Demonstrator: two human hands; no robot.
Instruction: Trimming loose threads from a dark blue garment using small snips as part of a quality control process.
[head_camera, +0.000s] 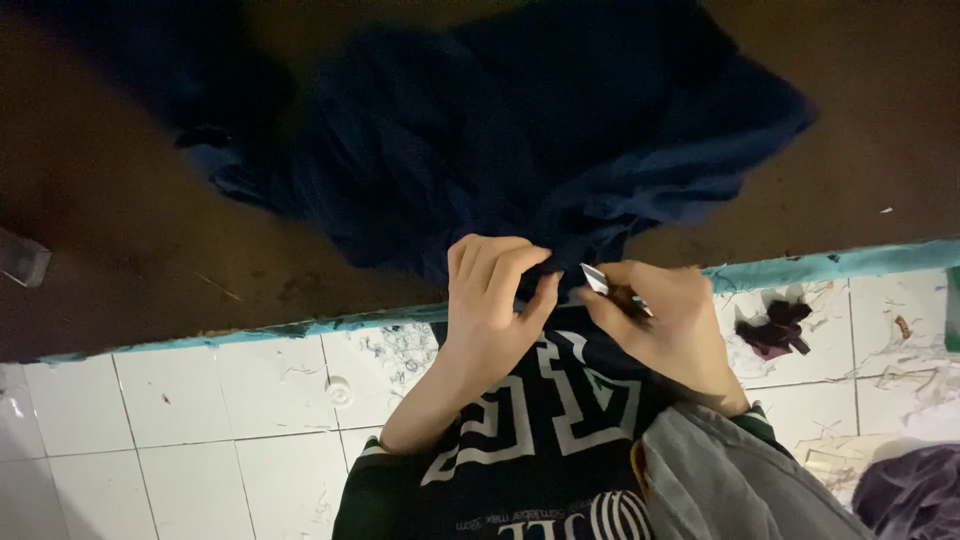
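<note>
A dark navy garment (520, 130) lies bunched on a brown table (120, 230) and hangs over its near edge. My left hand (495, 295) pinches a fold of this cloth at the table's edge, fingers closed on it. Just to the right, my right hand (665, 320) holds a small silvery blade-like tool (597, 279) with its tip against the same fold. Both hands almost touch each other. My dark shirt with pale lettering (530, 430) fills the lower middle.
The table has a chipped turquoise front edge (830, 262). Below it is a white tiled floor (200, 430) strewn with thread bits and paper scraps. A dark purple cloth scrap (775, 330) lies at right, more purple fabric (915, 495) at the bottom right corner.
</note>
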